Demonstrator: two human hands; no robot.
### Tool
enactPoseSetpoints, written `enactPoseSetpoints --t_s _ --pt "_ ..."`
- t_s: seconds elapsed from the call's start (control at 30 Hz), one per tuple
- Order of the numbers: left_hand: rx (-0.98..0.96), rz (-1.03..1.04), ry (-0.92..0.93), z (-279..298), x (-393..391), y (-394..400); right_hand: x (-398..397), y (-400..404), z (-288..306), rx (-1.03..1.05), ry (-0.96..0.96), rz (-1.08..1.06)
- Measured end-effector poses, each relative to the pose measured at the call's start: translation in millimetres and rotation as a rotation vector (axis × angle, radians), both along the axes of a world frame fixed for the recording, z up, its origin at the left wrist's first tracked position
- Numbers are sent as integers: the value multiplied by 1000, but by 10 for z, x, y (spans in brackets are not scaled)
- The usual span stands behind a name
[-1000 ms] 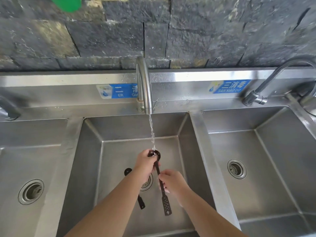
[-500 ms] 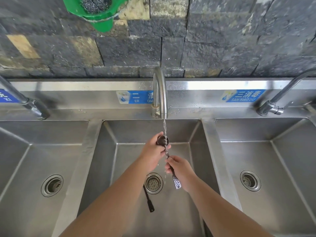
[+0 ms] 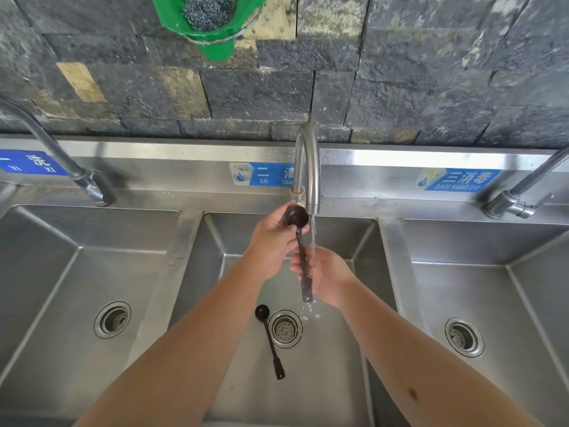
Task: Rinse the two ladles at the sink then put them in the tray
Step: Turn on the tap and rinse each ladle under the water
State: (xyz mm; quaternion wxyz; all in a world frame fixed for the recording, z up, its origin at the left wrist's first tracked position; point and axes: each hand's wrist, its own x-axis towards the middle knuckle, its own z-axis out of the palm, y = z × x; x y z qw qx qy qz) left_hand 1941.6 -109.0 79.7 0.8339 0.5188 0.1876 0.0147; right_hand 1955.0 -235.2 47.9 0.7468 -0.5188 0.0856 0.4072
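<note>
A dark ladle (image 3: 301,251) hangs bowl-up over the middle basin (image 3: 234,272). My left hand (image 3: 272,241) grips its round bowl just left of the tap spout. My right hand (image 3: 326,277) wraps its handle lower down, and the perforated handle end pokes out below. Water runs from the middle tap (image 3: 308,167) onto my right hand and the handle. The second ladle (image 3: 270,340), small and black, lies flat on the basin floor beside the drain (image 3: 284,328). No tray is in view.
Steel basins lie to the left (image 3: 77,288) and right (image 3: 492,288), each with a drain and its own tap. Blue labels run along the backsplash. A green hanging basket (image 3: 209,23) with steel wool hangs on the dark stone wall above.
Both hands have lifted the ladle closer to the spout. The stream now falls on the handle and my right hand instead of the bowl. The view has tilted up.
</note>
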Motion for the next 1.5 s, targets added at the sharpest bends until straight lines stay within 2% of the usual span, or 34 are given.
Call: enactPoseSetpoints --t_s 0.3,0.63,0.8,1.2,1.33,1.43,1.5 --pt "-25 16 -56 223 159 29 148 -40 123 218 69 16" --pt "-216 113 -54 239 289 -17 209 -148 212 261 27 -30" --pt "-219 89 -24 159 270 -146 56 -348 143 332 -16 24" --pt "-153 -43 180 -387 -334 -390 -867 -838 -47 287 245 -110" --pt "-30 -48 258 -505 -528 -479 -1096 -940 -83 271 300 -151" --pt "-15 -47 271 -526 -567 -521 -1155 -946 -111 166 277 -228" --pt "-71 -101 237 -507 -578 -543 -1164 -903 -104 1 162 -243"
